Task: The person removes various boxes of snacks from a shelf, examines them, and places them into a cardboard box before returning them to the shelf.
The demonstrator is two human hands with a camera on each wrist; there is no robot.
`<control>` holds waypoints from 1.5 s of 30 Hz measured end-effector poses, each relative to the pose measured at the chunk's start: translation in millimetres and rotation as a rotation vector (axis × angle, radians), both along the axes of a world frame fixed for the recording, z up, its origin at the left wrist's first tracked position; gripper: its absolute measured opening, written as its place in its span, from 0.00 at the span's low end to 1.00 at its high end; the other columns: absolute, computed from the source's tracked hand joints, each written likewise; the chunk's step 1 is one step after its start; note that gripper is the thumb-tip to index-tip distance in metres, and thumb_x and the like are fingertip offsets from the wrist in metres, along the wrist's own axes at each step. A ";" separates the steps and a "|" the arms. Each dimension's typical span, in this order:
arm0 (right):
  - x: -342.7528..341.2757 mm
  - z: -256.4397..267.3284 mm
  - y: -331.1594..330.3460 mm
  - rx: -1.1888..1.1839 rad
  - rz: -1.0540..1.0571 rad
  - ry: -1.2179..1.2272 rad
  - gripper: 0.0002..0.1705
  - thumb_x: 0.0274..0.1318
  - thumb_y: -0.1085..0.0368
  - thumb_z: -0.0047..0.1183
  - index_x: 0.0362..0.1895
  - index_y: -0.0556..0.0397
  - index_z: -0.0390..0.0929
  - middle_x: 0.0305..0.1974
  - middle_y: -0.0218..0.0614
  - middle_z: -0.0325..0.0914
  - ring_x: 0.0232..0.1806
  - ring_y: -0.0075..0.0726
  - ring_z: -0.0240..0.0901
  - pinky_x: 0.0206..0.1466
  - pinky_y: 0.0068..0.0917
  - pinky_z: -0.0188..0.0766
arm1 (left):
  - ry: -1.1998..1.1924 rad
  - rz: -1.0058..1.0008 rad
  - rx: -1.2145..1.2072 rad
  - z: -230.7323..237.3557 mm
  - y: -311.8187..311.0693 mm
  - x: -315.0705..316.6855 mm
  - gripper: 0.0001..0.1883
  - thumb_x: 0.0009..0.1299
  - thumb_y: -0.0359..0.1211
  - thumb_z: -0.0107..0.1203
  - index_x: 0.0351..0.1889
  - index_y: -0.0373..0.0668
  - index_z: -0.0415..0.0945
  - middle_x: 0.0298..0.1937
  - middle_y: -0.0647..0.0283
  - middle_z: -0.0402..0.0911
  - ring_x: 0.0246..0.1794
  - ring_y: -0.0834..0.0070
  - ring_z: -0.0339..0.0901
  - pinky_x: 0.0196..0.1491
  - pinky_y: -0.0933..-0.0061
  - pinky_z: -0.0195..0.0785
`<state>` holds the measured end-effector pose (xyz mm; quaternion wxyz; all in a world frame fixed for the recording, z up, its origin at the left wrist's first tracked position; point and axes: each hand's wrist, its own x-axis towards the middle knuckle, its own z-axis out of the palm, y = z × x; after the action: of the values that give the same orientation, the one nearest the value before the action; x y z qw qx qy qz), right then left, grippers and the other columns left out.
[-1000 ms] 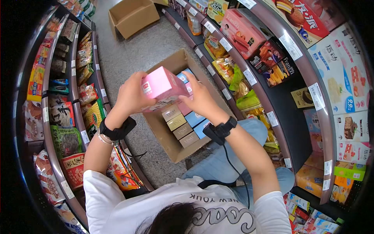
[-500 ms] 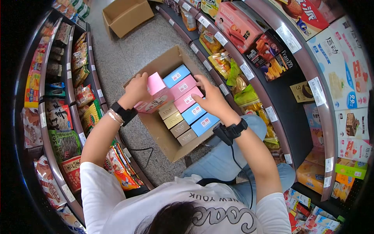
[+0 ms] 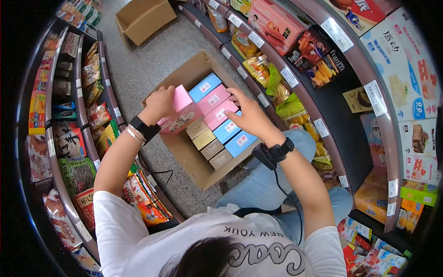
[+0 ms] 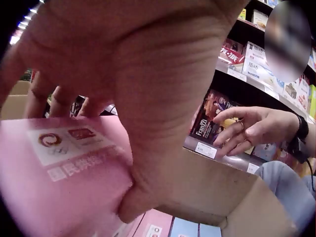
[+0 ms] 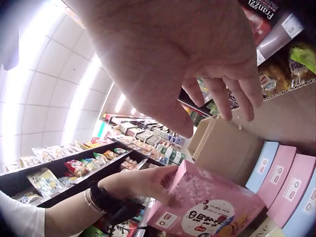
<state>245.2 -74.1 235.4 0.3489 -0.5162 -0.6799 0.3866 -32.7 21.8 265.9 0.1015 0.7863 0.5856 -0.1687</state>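
Observation:
My left hand [image 3: 160,106] grips a pink box [image 3: 183,107] at the left side of an open cardboard carton [image 3: 187,168]. In the left wrist view, the thumb and fingers span the pink box's top. The right wrist view shows a printed side with a round white label. My right hand [image 3: 251,115] hovers over the carton's right side, fingers spread and holding nothing. Inside the carton stand blue boxes [image 3: 240,144], pink boxes [image 3: 214,100] and a row of beige and brown VINAY boxes [image 3: 213,148]. The held box hides the carton's left part.
Another open cardboard carton [image 3: 145,21] stands on the floor [image 3: 131,69] ahead. Shelves with bagged snacks [image 3: 76,175] line the left side. On the right shelves are Franzzi boxes [image 3: 277,27] and yellow snack bags [image 3: 258,69]. A bent leg in jeans [image 3: 295,152] lies beside the carton.
The pink box, at first between both hands above the carton, has gone down and left with my left hand. My right hand has come away from it to the right, uncovering the boxes inside.

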 end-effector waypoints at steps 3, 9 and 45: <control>1.8 -0.5 -1.4 0.026 0.008 -0.011 0.34 0.55 0.64 0.59 0.65 0.53 0.60 0.52 0.54 0.76 0.54 0.54 0.75 0.57 0.40 0.71 | 0.017 -0.041 -0.007 2.4 1.4 7.3 0.37 0.39 0.41 0.73 0.49 0.43 0.70 0.47 0.52 0.76 0.46 0.54 0.79 0.45 0.60 0.76; 5.7 2.1 -4.5 0.000 0.018 -0.056 0.34 0.55 0.62 0.59 0.65 0.53 0.61 0.52 0.56 0.76 0.52 0.56 0.76 0.56 0.41 0.72 | 0.092 -0.139 0.049 -9.8 5.5 13.1 0.39 0.37 0.46 0.75 0.47 0.41 0.72 0.44 0.53 0.78 0.43 0.57 0.81 0.43 0.62 0.78; 96.5 19.5 -49.6 -0.215 -0.176 -0.026 0.25 0.59 0.64 0.57 0.59 0.54 0.69 0.53 0.44 0.77 0.54 0.40 0.74 0.56 0.35 0.71 | -0.615 0.306 -0.890 -136.1 69.6 92.0 0.40 0.58 0.47 0.69 0.68 0.50 0.66 0.55 0.67 0.76 0.54 0.74 0.70 0.51 0.62 0.67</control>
<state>341.6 -123.7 254.9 0.3153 -0.6133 -0.5910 0.4186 59.3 91.3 129.8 0.6129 0.5868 0.5088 -0.1458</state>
